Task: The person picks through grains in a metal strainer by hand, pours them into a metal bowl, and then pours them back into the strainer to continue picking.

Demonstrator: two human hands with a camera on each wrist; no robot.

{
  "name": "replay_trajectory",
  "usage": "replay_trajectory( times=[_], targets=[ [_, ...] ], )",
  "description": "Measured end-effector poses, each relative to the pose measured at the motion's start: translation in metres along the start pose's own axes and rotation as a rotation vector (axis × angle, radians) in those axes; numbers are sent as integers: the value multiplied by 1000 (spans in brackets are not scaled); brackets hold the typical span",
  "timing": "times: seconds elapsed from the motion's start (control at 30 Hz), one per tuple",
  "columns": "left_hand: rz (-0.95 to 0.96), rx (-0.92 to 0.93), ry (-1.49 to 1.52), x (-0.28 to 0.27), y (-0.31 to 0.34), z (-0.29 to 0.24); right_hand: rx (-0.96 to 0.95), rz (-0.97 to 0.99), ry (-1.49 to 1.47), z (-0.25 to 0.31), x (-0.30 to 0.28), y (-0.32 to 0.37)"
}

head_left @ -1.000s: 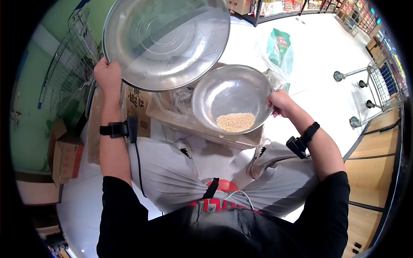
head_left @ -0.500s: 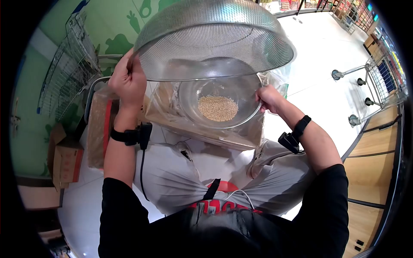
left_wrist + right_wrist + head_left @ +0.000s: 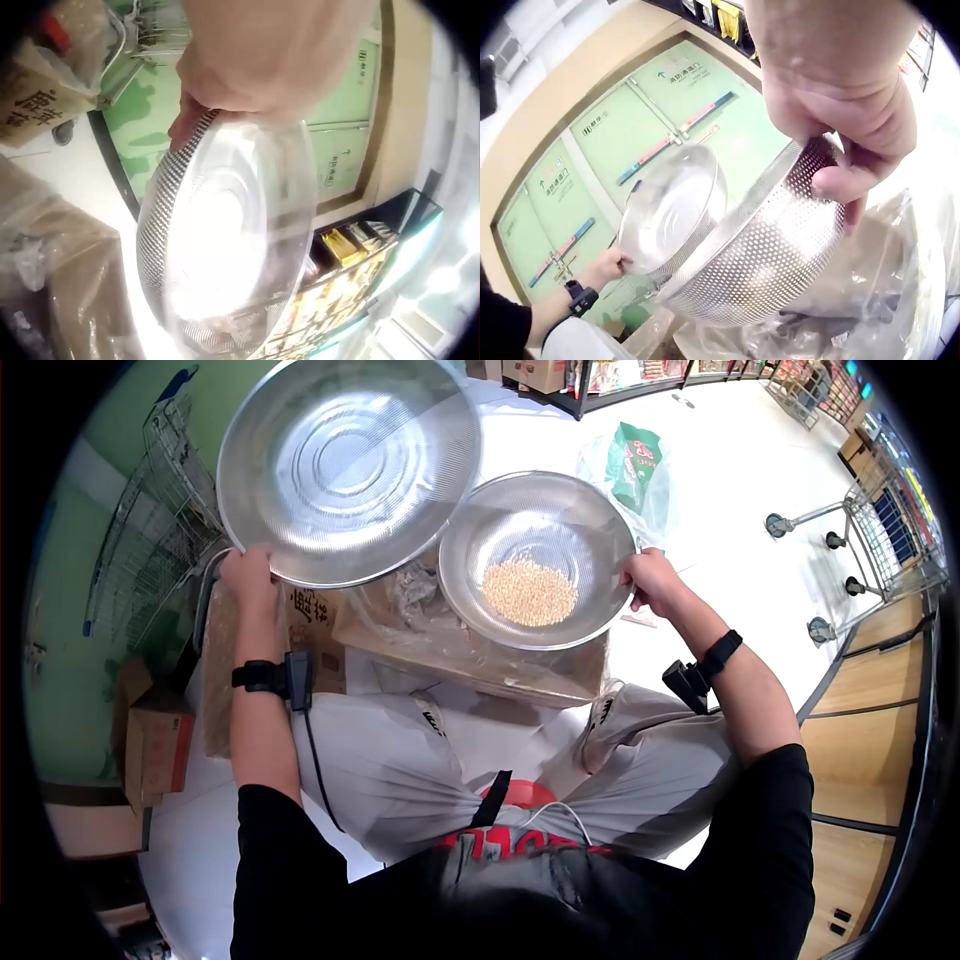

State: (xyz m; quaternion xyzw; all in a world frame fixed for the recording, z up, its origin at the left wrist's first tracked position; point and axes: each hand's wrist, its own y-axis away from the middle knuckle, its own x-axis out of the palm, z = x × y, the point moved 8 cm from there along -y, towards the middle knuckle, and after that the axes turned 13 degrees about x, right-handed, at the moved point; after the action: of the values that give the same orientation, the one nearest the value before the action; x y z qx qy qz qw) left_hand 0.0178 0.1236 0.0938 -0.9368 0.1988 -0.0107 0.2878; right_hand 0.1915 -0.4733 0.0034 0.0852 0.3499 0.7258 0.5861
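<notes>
My left hand (image 3: 248,574) grips the lower left rim of a large mesh strainer (image 3: 350,460), whose inside faces up and shows no grain. In the left wrist view the fingers of the left hand (image 3: 247,67) curl over the rim of that strainer (image 3: 159,225). A smaller perforated metal bowl (image 3: 470,550) is pinched at its right rim by my right hand (image 3: 655,582). Pale yellow grains (image 3: 530,592) lie together in its bottom. From the right wrist, the hand (image 3: 847,120) holds this bowl (image 3: 757,262) tilted, with the large strainer (image 3: 679,210) beyond it.
Under the bowl is a cardboard box (image 3: 480,670) lined with clear plastic. A green and clear bag (image 3: 635,465) lies on the floor at the upper right. Shopping carts (image 3: 885,540) stand at both sides, and wooden cabinets (image 3: 860,760) line the right.
The large strainer tipped over the bowl, then swung back up and left, its inside facing up again. The smaller bowl moved slightly up, and its grains now sit nearer its middle.
</notes>
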Motion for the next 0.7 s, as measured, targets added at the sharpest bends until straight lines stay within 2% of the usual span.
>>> replay_trajectory(
  times=[0.07, 0.2, 0.27, 0.3, 0.37, 0.4, 0.47, 0.5, 0.57, 0.7],
  targets=[
    [95, -347, 164, 5, 17, 43, -58, -70, -46, 5, -22, 6],
    [119, -479, 199, 3, 28, 103, -94, -122, -87, 12, -52, 23],
    [249, -558, 116, 6, 35, 118, -145, -111, -167, 17, -57, 36],
    [254, -555, 119, 7, 39, 118, -146, -115, -171, 18, -58, 39],
    [468, -628, -5, 17, 56, 122, -168, -65, -248, 20, -52, 44],
    [472, -627, -8, 20, 65, 118, -165, -66, -251, 18, -48, 44],
    [660, -697, -39, 38, 93, 110, -125, -33, -256, 15, -38, 46],
    [660, -699, -44, 43, 98, 121, -71, 25, -232, 12, -30, 44],
    [888, -621, -145, 64, 116, 149, -8, 103, -224, 6, -13, 41],
    [969, -551, -90, 88, 144, 111, -29, 38, -254, 8, -18, 27]
  ],
)
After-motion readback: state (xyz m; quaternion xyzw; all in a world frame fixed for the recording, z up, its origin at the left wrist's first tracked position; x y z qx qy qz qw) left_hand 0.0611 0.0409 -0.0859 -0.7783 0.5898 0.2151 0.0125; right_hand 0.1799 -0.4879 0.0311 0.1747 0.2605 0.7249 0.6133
